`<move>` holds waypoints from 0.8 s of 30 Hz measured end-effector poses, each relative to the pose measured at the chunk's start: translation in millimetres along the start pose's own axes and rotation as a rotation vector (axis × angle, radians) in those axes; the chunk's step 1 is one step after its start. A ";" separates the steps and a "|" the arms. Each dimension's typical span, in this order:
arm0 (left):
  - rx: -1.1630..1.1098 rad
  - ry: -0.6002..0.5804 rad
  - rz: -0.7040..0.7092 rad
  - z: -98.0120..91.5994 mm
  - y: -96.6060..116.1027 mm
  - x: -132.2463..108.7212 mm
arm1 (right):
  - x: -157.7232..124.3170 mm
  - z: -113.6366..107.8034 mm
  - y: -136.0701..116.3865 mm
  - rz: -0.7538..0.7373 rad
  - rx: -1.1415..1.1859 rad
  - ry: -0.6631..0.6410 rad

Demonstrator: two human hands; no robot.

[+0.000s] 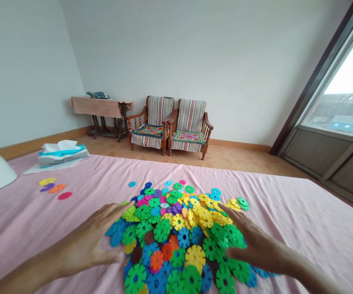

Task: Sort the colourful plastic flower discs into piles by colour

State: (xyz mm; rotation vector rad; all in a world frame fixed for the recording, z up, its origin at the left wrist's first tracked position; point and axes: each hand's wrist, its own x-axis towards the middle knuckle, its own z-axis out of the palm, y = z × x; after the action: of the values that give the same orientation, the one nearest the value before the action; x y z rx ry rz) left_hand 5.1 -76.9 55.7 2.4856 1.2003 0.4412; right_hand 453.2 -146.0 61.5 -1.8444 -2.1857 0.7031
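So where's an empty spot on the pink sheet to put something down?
Bare sheet lies right of the disc pile, and between it and the tissue pack. Crowded: the middle, where left hand and right hand flank the pile, and the loose discs near the tissues.

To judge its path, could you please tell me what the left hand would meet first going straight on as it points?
The left hand points at the pile of coloured discs; its fingers seem at the lime-green discs on its left edge, though depth is unclear.
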 end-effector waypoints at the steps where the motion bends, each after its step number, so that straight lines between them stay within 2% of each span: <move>1: 0.005 0.041 -0.020 1.0 -9.4 -10.8 | -10.3 2.4 10.2 0.033 -0.047 -0.025; 4: 0.043 0.010 -0.030 13.7 -26.7 -33.1 | -31.9 11.8 29.5 0.090 -0.153 -0.059; 7: 0.093 0.013 -0.061 31.6 -24.4 -35.6 | -36.1 19.0 30.6 0.106 -0.175 -0.013; 11: 0.118 -0.001 -0.076 48.4 -10.3 -17.9 | -24.3 28.5 18.3 0.004 -0.140 0.073; 16: 0.106 -0.004 -0.084 56.2 2.9 5.9 | -3.5 47.9 2.6 -0.134 -0.060 0.184; 24: -0.009 -0.022 -0.027 57.6 42.1 37.8 | 31.4 62.0 -41.7 -0.310 0.084 0.176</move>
State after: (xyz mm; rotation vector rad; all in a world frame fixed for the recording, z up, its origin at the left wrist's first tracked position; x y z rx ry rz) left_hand 80.5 -81.2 27.3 2.4573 1.2200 0.4106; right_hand 383.0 -134.4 22.7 -1.4235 -2.2186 0.5375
